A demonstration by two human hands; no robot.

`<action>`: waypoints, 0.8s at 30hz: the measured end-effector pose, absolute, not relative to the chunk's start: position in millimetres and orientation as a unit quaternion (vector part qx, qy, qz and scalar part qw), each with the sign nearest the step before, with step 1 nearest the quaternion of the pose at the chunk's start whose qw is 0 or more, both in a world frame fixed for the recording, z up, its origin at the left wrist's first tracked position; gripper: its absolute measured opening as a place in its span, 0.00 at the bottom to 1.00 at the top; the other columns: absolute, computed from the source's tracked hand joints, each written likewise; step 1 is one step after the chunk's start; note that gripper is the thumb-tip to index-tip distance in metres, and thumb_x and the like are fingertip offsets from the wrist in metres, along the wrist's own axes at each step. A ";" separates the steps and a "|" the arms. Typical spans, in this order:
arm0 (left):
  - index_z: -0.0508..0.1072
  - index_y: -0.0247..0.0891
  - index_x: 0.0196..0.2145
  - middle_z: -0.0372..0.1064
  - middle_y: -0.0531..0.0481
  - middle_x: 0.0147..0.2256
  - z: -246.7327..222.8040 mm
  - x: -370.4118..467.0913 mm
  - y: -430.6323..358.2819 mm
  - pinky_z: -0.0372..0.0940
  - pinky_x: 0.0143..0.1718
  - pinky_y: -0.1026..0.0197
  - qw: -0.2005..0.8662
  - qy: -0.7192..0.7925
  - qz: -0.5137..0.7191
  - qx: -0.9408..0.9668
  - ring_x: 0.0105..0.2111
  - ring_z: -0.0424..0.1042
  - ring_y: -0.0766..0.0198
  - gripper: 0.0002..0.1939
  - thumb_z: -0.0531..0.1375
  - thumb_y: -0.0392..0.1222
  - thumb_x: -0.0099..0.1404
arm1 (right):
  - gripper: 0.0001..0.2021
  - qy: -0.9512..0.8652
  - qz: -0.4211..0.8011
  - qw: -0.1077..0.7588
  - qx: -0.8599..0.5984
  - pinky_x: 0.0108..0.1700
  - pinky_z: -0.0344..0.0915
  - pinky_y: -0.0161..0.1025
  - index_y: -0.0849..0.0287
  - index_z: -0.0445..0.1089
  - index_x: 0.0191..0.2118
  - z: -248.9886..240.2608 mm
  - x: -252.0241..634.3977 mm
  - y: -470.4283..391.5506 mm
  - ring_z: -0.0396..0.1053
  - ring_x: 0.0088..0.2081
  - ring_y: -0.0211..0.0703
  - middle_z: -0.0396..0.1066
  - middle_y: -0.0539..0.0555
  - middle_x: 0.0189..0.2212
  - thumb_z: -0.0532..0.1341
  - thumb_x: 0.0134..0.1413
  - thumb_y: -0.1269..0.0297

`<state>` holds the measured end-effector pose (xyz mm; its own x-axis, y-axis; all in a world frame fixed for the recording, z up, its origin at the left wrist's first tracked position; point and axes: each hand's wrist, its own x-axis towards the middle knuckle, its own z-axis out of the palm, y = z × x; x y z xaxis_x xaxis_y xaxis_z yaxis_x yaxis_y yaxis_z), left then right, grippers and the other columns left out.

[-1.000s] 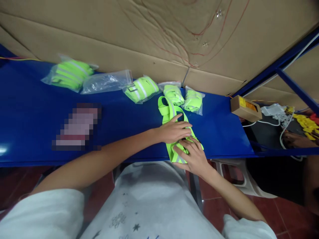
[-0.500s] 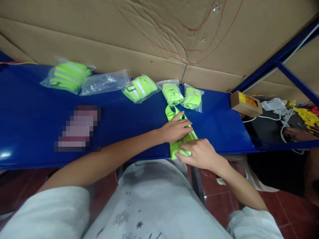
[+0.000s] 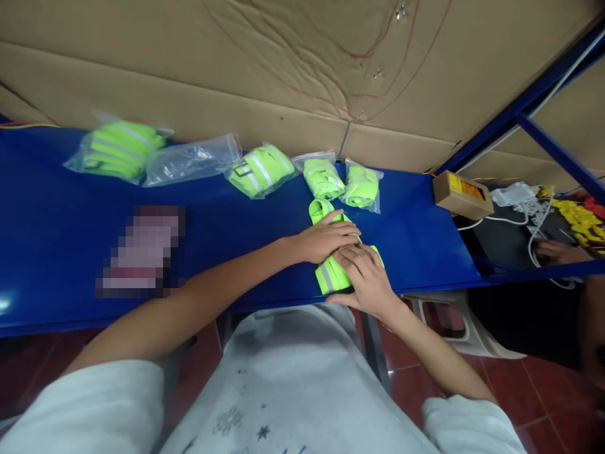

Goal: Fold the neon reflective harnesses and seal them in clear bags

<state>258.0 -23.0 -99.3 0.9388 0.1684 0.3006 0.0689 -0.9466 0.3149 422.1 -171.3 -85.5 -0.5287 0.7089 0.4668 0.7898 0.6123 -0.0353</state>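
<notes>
A neon-yellow reflective strap (image 3: 329,277) with silver stripes lies folded on the blue table (image 3: 265,265) near its front edge. My left hand (image 3: 328,239) rests flat across its middle, fingers stretched out to the right. Just in front, my right hand (image 3: 366,274) lies spread over the near folds, its thumb out to the side. Both hands touch the strap without gripping it, and the fingertips meet or nearly meet. The strap's looped far end (image 3: 321,208) sticks out beyond my left hand. Part of the strap is hidden under my palms.
Along the back stand clear bags with neon straps: a large one (image 3: 123,148), a middle one (image 3: 262,169) and two small ones (image 3: 324,178). A flat clear bag (image 3: 193,161) lies between. Further right are a cardboard box (image 3: 462,195) and another person's hand (image 3: 562,252). A pixelated object (image 3: 144,249) lies left.
My right hand has let go of the strap's near end, folded it back, and now lies open on it. My left hand stays on the strap. The view has shifted slightly.
</notes>
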 end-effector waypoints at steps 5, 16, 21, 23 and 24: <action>0.73 0.41 0.57 0.69 0.43 0.62 -100.0 256.0 -18.7 0.42 0.71 0.44 0.179 0.080 0.168 0.966 0.65 0.66 0.56 0.19 0.48 0.36 0.76 | 0.44 -0.871 -0.068 0.181 -0.452 0.69 0.51 0.57 0.64 0.66 0.63 -83.3 422.1 -179.0 0.66 0.62 0.59 0.73 0.65 0.58 0.58 0.57 0.29; 0.74 0.44 0.60 0.68 0.42 0.63 -102.3 253.2 -29.2 0.54 0.62 0.51 0.088 0.090 0.175 0.976 0.65 0.65 0.54 0.19 0.51 0.43 0.78 | 0.24 -0.865 -0.007 0.147 -0.479 0.41 0.63 0.40 0.57 0.79 0.37 -55.5 415.0 -174.2 0.76 0.38 0.43 0.80 0.53 0.34 0.59 0.66 0.41; 0.77 0.40 0.54 0.65 0.38 0.65 -101.7 250.8 -24.1 0.42 0.68 0.37 0.131 0.122 0.141 0.974 0.67 0.61 0.45 0.15 0.55 0.40 0.75 | 0.26 -0.872 0.076 0.093 -0.474 0.44 0.60 0.39 0.58 0.79 0.30 -28.7 408.6 -139.9 0.74 0.44 0.44 0.78 0.54 0.34 0.59 0.67 0.42; 0.77 0.39 0.54 0.64 0.36 0.65 -100.2 249.3 -21.9 0.42 0.67 0.36 0.166 0.119 0.134 0.970 0.67 0.60 0.43 0.16 0.60 0.44 0.72 | 0.26 -0.876 0.077 0.090 -0.468 0.46 0.60 0.40 0.58 0.79 0.31 -29.5 407.1 -126.5 0.74 0.42 0.44 0.78 0.55 0.35 0.59 0.67 0.40; 0.76 0.39 0.55 0.64 0.36 0.65 -99.4 248.4 -20.4 0.44 0.67 0.37 0.191 0.111 0.139 0.965 0.67 0.60 0.43 0.18 0.62 0.46 0.71 | 0.26 -0.875 0.070 0.096 -0.470 0.45 0.60 0.40 0.59 0.79 0.35 -32.5 406.3 -121.7 0.74 0.40 0.44 0.78 0.55 0.34 0.58 0.67 0.40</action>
<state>248.4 -20.4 -99.4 0.9372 0.2664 0.2253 0.1605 -0.9026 0.3995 406.3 -121.7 -32.5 -0.5393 0.8358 0.1024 0.8091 0.5481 -0.2119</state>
